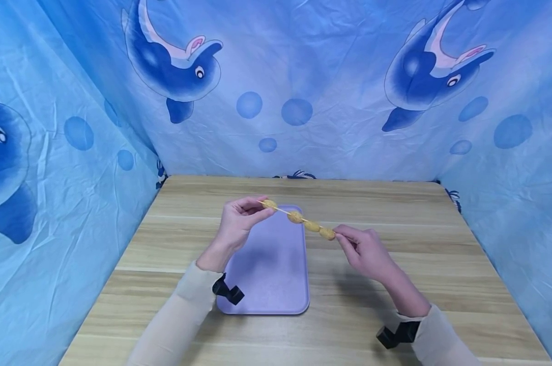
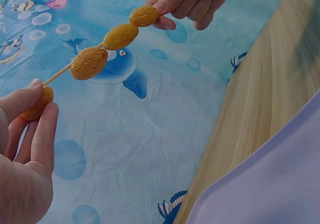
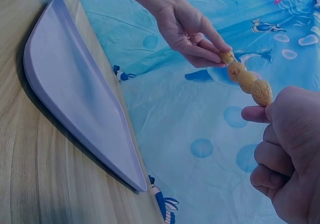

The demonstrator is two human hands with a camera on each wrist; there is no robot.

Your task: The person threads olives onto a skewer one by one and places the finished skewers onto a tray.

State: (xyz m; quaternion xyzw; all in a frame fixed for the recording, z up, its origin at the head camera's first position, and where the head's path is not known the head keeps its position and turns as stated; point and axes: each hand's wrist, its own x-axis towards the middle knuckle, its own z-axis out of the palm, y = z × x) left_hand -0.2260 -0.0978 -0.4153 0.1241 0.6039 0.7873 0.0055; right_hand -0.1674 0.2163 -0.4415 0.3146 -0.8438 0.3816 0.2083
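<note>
Several oval, wrinkled yellow-brown balls sit threaded on a thin wooden skewer (image 1: 282, 210), held slanting in the air over the tray's far end and to its right. My left hand (image 1: 237, 221) pinches the leftmost ball (image 2: 39, 104) between thumb and fingers. A short stretch of bare stick parts that ball from the other balls (image 2: 90, 63), which line up close together toward the right. With thumb and forefinger my right hand (image 1: 365, 252) grips the skewer's right end, right against the last ball (image 3: 261, 92); its other fingers are curled in.
A light purple tray (image 1: 276, 284) lies on the wood-grain table (image 1: 395, 208), below the left hand. Blue sheets (image 1: 340, 147) printed with dolphins and bubbles hang behind the table and at both sides.
</note>
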